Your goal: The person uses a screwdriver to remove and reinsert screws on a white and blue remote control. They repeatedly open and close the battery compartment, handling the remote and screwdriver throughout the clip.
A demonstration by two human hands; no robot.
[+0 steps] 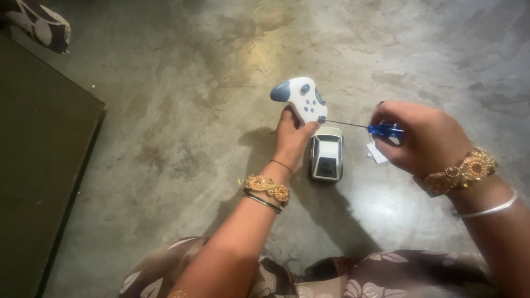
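While one controller (pixel 301 99) meets one screwdriver (pixel 364 127), one toy car (pixel 326 153) sits.

A dark mat (pixel 38 165) lies on the grey concrete floor (pixel 182 66); patterned cloth (pixel 38 25) sits at the mat's far corner.

Controller (pixel 301 99): white with grey-blue buttons and pad. Screwdriver (pixel 385 130): clear blue handle, silver shaft. Toy car (pixel 326 153): cream-white body, dark windows. Floor (pixel 182 110): mottled grey concrete. Bracelets (pixel 267 189): gold with red stones. Garment (pixel 386 273): brown, pale leaf print.
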